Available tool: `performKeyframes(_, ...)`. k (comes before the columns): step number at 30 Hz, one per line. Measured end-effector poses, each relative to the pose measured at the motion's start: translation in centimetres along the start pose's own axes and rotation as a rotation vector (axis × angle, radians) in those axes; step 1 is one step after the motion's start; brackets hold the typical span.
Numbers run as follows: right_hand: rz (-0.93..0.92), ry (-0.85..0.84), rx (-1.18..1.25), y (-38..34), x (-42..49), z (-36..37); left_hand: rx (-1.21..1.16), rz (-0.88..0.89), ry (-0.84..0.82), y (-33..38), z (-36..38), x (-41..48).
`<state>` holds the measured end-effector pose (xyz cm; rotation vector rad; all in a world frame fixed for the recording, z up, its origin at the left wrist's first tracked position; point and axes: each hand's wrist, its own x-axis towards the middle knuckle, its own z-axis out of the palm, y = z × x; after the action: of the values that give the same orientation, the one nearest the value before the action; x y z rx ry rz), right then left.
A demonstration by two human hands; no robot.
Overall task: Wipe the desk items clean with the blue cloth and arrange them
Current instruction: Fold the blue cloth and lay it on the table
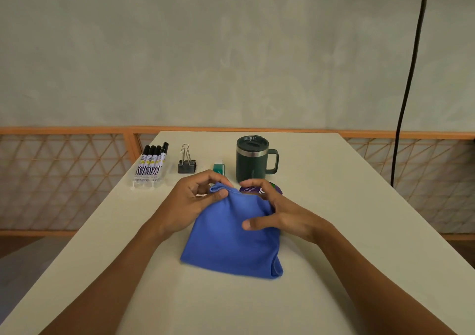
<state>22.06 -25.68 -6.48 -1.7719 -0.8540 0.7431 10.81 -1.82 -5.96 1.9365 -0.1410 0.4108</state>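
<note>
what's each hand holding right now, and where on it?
Both hold the blue cloth: the left hand pinches its far left corner, and the right hand grips the far right corner, thumb on top.

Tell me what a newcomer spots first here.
The folded blue cloth lies mid-way on the pale table, with the left hand pinching its far left corner and the right hand gripping its far right edge. Behind it, a dark green lidded mug stands upright at centre right, with a pack of black markers and a binder clip to its left.
</note>
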Motion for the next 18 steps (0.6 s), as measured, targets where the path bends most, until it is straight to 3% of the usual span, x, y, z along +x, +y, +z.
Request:
performKeyframes(4,0.056,0.000,-0.105,-0.8,-0.7,-0.6,0.017,-0.024,0.014,-0.1,-0.4,0.0)
performKeyframes(9,0.003,0.211,-0.160,0.4,-0.6,-2.2,0.065,-0.114,0.043,-1.5,-0.5,0.0)
performKeyframes(14,-0.043,0.339,-0.057,1.5,0.0,-3.1,0.069,-0.182,0.128,-2.9,-0.1,0.3)
performKeyframes(18,0.006,0.379,-0.165,2.3,0.2,-3.8,0.176,-0.196,0.167,-3.7,0.2,0.4)
